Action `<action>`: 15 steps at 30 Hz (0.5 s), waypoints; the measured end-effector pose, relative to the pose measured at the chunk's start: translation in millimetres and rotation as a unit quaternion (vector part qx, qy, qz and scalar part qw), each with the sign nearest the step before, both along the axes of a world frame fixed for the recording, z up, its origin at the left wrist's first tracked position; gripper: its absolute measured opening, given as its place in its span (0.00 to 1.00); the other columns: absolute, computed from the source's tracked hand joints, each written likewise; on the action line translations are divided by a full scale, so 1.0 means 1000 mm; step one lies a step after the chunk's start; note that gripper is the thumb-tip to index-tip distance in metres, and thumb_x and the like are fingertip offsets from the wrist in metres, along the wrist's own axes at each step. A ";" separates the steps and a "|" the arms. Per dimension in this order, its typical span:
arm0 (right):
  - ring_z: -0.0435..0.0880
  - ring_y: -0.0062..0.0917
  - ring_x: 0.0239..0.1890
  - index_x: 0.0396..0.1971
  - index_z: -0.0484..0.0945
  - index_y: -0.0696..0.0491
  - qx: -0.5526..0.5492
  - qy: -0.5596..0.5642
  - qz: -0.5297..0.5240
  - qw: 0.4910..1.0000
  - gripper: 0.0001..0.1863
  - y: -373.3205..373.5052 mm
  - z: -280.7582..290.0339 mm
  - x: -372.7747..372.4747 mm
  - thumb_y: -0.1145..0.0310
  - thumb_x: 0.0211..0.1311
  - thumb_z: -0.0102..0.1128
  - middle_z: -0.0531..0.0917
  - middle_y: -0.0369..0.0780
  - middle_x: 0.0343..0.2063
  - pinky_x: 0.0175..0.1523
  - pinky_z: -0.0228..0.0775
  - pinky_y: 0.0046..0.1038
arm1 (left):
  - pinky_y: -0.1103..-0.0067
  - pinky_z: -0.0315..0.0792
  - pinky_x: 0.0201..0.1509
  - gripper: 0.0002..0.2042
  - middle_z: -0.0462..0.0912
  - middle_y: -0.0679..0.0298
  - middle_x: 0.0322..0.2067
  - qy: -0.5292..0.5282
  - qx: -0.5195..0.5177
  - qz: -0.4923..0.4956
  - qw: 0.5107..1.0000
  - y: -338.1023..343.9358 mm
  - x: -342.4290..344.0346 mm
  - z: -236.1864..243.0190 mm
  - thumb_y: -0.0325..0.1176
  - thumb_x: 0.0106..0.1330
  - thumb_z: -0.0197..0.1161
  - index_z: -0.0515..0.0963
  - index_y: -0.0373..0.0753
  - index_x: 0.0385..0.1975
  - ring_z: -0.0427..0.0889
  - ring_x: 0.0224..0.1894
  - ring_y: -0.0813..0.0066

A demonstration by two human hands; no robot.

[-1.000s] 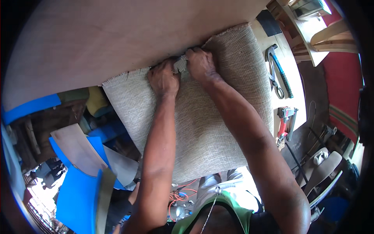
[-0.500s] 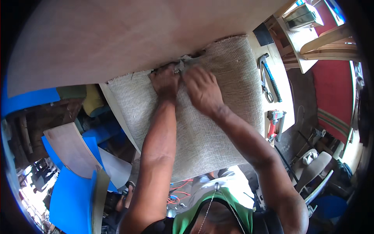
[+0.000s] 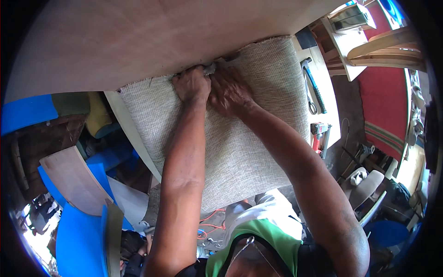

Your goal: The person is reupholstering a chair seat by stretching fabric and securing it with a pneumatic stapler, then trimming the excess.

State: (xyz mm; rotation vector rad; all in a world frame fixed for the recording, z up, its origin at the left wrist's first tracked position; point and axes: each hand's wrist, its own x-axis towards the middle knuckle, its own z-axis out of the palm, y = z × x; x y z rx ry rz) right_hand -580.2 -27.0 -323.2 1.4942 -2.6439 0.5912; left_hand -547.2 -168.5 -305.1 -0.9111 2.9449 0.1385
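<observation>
A beige-grey woven upholstery fabric covers a broad seat-like panel, its frayed far edge meeting a large pale wooden board. My left hand is closed at that far edge, fingers curled down over the fabric where it meets the board; the fingertips are hidden. Just to its right, my right hand lies on the fabric with fingers stretched toward the edge, slightly blurred. A bit of crumpled greyish material pokes up between the two hands at the seam.
Right of the fabric, a blue-handled hammer, scissors and a red clamp lie on the pale tabletop. Blue curved panels and a wooden curved piece stand at the lower left. An orange cord lies below.
My right hand has come down flat onto the fabric beside my left hand. My left hand stays at the far edge. The whole view has shifted slightly.
</observation>
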 end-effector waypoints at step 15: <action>0.75 0.38 0.63 0.58 0.77 0.54 -0.040 0.005 0.027 0.999 0.30 -0.006 -0.017 -0.002 0.52 0.60 0.57 0.81 0.44 0.54 0.70 0.59 0.47 | 0.62 0.52 0.80 0.26 0.71 0.53 0.69 0.049 0.022 -0.206 0.977 0.015 0.072 0.007 0.44 0.78 0.45 0.70 0.32 0.67 0.63 0.75 0.57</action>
